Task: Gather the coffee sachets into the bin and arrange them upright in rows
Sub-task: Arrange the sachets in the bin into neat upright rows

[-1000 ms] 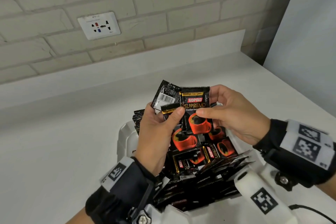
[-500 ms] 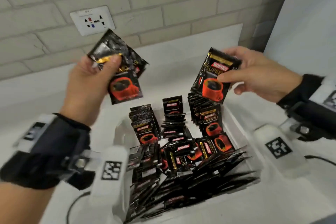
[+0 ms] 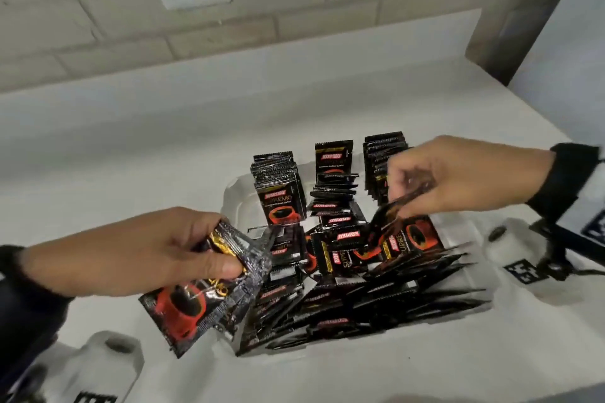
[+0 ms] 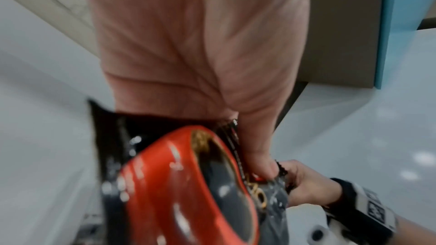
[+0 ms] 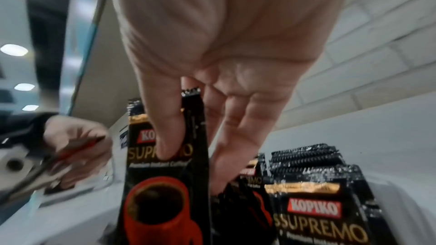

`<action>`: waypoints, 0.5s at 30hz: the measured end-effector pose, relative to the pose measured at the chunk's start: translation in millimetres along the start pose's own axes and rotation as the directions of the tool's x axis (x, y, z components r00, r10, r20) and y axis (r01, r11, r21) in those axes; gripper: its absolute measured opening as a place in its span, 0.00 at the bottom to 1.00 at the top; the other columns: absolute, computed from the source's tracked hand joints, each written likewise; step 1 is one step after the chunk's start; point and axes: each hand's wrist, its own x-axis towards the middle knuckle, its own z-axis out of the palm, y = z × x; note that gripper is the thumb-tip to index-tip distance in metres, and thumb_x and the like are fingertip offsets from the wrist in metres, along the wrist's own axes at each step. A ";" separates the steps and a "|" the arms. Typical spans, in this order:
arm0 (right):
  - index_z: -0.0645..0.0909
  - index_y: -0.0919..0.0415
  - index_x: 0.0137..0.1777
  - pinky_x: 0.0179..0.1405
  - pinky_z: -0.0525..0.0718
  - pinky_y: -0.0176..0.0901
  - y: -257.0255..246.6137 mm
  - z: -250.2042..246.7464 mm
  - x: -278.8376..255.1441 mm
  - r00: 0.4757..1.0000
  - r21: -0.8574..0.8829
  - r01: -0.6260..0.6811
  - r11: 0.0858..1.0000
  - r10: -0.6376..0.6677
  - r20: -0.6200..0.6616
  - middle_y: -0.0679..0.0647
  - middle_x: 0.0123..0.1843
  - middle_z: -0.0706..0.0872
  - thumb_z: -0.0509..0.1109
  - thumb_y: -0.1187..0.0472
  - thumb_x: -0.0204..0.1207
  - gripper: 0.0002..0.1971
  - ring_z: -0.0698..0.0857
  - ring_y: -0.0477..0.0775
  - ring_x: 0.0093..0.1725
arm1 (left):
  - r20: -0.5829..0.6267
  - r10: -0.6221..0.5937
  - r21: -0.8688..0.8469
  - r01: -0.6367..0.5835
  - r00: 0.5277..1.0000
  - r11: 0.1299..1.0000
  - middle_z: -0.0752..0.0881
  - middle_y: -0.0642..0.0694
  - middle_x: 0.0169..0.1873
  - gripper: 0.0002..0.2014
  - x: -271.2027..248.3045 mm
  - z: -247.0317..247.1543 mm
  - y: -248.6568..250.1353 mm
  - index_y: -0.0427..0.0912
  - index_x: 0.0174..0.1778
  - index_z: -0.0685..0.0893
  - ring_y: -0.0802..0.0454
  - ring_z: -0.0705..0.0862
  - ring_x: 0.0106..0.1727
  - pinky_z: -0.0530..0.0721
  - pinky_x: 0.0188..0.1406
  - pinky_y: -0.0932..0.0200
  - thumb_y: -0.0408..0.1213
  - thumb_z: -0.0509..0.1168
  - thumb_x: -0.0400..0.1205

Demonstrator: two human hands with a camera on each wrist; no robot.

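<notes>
Presently both hands have come down from the raised position of half a second ago and are at the white bin (image 3: 230, 203). The right hand (image 3: 458, 180) has carried its single sachet (image 3: 389, 213) down into the bin's right side, thumb and forefinger pinched on its top edge, the other fingers extended; the right wrist view confirms the pinch just beside the right-hand upright row (image 5: 316, 193). The left hand (image 3: 140, 255) has dropped to the bin's near-left corner, thumb and fingers clamped on a small bundle of sachets (image 3: 196, 298), which remains outside the rows. Three upright rows stand at the far end of the bin; a loose heap (image 3: 360, 301) fills the near half, lying flat or tilted. Assessment: one sachet is about to join a row; arranging is well short of complete.
</notes>
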 end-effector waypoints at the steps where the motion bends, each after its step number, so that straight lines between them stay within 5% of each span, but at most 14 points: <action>1: 0.76 0.48 0.33 0.37 0.78 0.29 -1.2 4.1 1.9 0.999 -0.058 0.009 0.998 -0.007 0.040 0.44 0.34 0.85 0.77 0.63 0.68 0.12 0.82 0.40 0.35 | 0.029 -0.010 0.000 0.010 1.000 1.000 0.88 0.35 0.37 0.31 1.9 4.5 0.1 0.53 0.40 0.83 0.37 0.86 0.39 0.86 0.43 0.48 0.76 0.69 0.56; 3: 0.74 0.47 0.32 0.36 0.77 0.29 -3.6 11.7 6.5 0.993 -0.156 0.036 0.987 -0.018 0.116 0.38 0.32 0.83 0.76 0.60 0.69 0.13 0.81 0.38 0.34 | 0.074 0.007 -0.028 -0.005 0.997 1.000 0.86 0.30 0.42 0.31 7.3 10.1 3.9 0.49 0.42 0.82 0.31 0.84 0.45 0.82 0.48 0.39 0.74 0.69 0.59; 5: 0.71 0.47 0.32 0.32 0.75 0.29 -6.1 19.5 10.7 0.984 -0.257 0.067 0.964 -0.022 0.176 0.33 0.31 0.81 0.75 0.58 0.71 0.14 0.79 0.37 0.31 | 0.068 0.049 -0.069 -0.044 0.996 0.997 0.89 0.36 0.41 0.29 14.1 8.5 9.9 0.50 0.41 0.83 0.37 0.87 0.44 0.85 0.47 0.47 0.71 0.71 0.60; 9: 0.63 0.48 0.32 0.37 0.77 0.39 -10.3 37.2 19.0 0.981 -0.438 0.123 0.891 -0.043 0.188 0.45 0.30 0.74 0.69 0.58 0.75 0.17 0.73 0.43 0.30 | 0.024 0.108 -0.161 -0.102 0.994 0.982 0.91 0.50 0.38 0.21 21.4 -0.2 18.6 0.58 0.38 0.87 0.54 0.90 0.41 0.84 0.40 0.67 0.67 0.74 0.57; 15: 0.58 0.48 0.31 0.36 0.75 0.43 -16.2 44.5 30.3 0.977 -0.508 0.174 0.843 -0.082 0.197 0.45 0.34 0.72 0.65 0.61 0.75 0.18 0.71 0.45 0.32 | -0.022 0.130 -0.222 -0.131 0.991 0.966 0.91 0.51 0.36 0.19 21.4 -4.5 13.4 0.60 0.35 0.88 0.57 0.89 0.39 0.83 0.37 0.70 0.66 0.76 0.55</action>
